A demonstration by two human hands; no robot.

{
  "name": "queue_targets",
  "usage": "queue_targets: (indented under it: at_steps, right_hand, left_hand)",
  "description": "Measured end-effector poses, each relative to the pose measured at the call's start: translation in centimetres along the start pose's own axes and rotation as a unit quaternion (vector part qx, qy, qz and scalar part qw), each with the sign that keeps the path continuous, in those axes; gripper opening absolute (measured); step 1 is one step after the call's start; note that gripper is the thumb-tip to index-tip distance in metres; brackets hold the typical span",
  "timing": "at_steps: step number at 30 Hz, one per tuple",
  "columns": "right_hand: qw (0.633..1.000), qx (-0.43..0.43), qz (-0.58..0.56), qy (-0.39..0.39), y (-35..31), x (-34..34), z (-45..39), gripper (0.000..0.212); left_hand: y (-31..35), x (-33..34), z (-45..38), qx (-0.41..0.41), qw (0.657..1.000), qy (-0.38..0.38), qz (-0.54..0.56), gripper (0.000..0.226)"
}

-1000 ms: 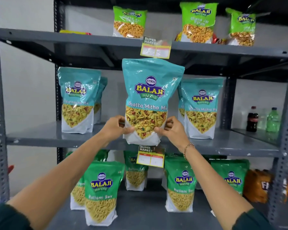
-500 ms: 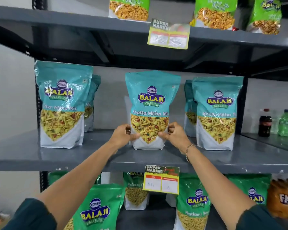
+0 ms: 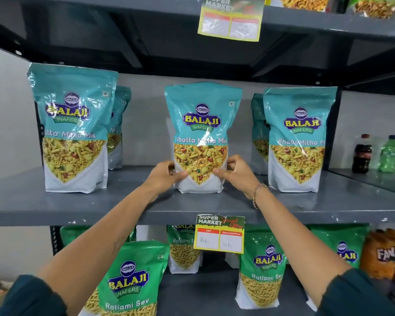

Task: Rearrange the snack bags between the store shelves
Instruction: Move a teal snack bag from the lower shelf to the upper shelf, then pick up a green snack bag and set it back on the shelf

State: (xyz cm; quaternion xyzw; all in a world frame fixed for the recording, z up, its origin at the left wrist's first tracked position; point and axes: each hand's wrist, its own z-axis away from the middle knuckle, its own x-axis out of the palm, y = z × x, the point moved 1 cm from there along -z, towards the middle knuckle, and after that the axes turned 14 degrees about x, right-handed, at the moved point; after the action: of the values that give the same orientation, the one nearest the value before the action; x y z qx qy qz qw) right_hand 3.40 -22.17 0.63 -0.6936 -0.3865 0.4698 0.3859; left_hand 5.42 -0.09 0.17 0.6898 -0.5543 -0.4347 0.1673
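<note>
A teal Khatta Mitha Mix bag (image 3: 202, 124) stands upright on the grey middle shelf (image 3: 123, 208), at its centre. My left hand (image 3: 165, 176) grips the bag's lower left edge and my right hand (image 3: 237, 173) grips its lower right edge. More teal bags stand on the same shelf: one at the left (image 3: 72, 128) with another behind it, and one at the right (image 3: 298, 137) with another behind it.
Green Ratlami Sev bags (image 3: 129, 283) stand on the lower shelf, with an orange pack (image 3: 383, 254) at its right end. A price tag (image 3: 220, 233) hangs from the middle shelf's front edge, another (image 3: 232, 18) from the upper shelf. Two bottles (image 3: 361, 153) stand far right.
The teal bag went from held up in front of the shelf to standing on the middle shelf. Both hands stayed on its lower edges. The view came closer.
</note>
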Motion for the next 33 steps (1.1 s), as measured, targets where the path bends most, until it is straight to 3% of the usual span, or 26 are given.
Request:
queue_targets:
  at_steps: [6,9,13,16,21,24,29,33]
  right_hand:
    - [1.0,0.014,0.01,-0.018,-0.3,0.2,0.7,0.056]
    - [0.999,0.028,0.016,-0.018,-0.1,0.2,1.5,0.057]
    - [0.991,0.001,0.054,0.121,-0.8,0.1,4.4,0.032]
    - [0.982,-0.049,-0.023,0.181,-1.8,0.5,8.0,0.011]
    - [0.976,-0.07,-0.197,0.068,-1.5,3.0,15.7,0.006]
    - [0.97,-0.045,-0.239,0.009,0.5,5.2,19.2,0.004]
    - [0.975,0.034,-0.209,-0.062,6.8,9.4,22.5,0.009]
    - [0.974,0.135,-0.129,-0.127,13.0,13.1,23.2,0.005]
  left_hand:
    - [0.8,0.1,0.7,0.0,0.999,-0.017,-0.036,0.042]
    - [1.8,0.3,1.8,0.001,0.997,0.031,-0.073,0.038]
    - [4.3,0.4,4.5,0.076,0.978,0.17,-0.093,0.03]
    - [5.8,1.1,7.6,0.123,0.969,0.204,-0.063,0.027]
    - [5.9,2.9,13.4,0.115,0.978,0.172,0.027,0.024]
    - [4.5,3.7,17.1,0.087,0.98,0.173,0.045,0.022]
    - [0.4,4.6,23.3,0.01,0.983,0.179,0.026,0.023]
    - [-6.6,4.2,27.5,-0.085,0.976,0.165,-0.113,0.029]
